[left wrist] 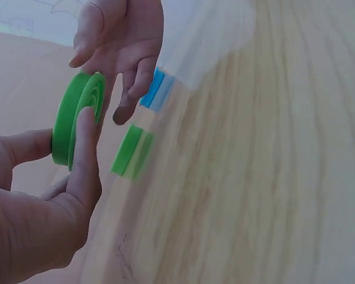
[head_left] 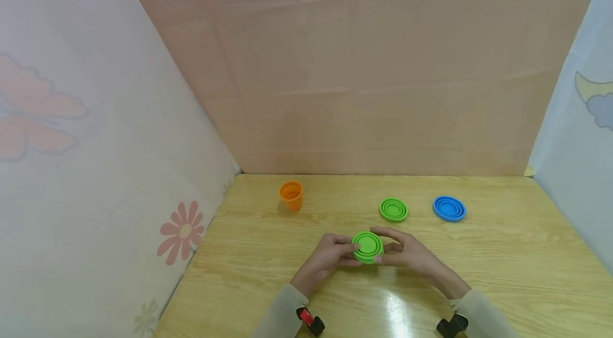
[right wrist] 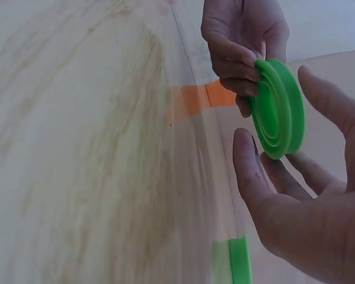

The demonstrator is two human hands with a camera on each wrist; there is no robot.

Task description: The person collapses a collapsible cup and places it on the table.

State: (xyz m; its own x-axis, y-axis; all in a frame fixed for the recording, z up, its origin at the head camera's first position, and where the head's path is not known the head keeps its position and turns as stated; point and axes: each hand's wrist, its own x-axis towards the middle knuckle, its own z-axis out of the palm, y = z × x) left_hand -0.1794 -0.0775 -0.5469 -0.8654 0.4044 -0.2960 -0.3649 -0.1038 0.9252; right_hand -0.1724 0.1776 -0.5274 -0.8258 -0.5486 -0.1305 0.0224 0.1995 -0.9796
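My left hand (head_left: 326, 257) pinches a flattened green collapsible cup (head_left: 367, 245) between thumb and fingers, held above the table. Its ringed face is turned up toward the head view. On the cup's other side is my right hand (head_left: 415, 256), its fingers spread and loosely bent around the edge. In the right wrist view the right fingertips (right wrist: 244, 142) come right up to the lower rim of the cup (right wrist: 294, 106), while the thumb stands apart from it.
On the wooden table (head_left: 249, 253), a second flattened green cup (head_left: 394, 210) lies behind the hands, with a flattened blue cup (head_left: 449, 208) to its right. An expanded orange cup (head_left: 291, 195) stands at the back left. Covered walls (head_left: 383, 88) border the table.
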